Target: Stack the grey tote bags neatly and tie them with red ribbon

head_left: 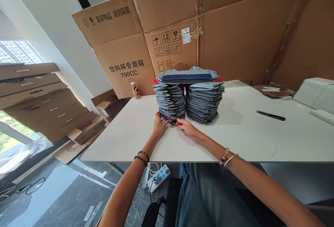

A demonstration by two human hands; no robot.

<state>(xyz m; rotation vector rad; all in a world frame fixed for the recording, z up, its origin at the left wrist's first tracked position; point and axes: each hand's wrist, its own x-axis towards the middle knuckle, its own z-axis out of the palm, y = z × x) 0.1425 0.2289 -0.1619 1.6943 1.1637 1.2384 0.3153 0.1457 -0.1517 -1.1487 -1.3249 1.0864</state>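
Two tall stacks of folded blue-grey fabric pieces stand side by side on the white table, the left stack (171,101) and the right stack (205,103). Across their tops lies a wider folded fabric bundle (188,76) with a dark blue band, and bits of red show at its ends. My left hand (159,125) grips the bottom left corner of the left stack, its thumb along the front. Beside it, my right hand (186,127) pinches the bottom edge of that stack near its right front corner. The fingertips are partly hidden by the fabric.
A black-handled knife (271,115) lies on the white table (242,143) to the right. Large cardboard sheets (240,42) rise behind the stacks. A small brown can (136,91) stands at the back left. White blocks (317,94) sit at the right edge; a power strip (159,178) lies below.
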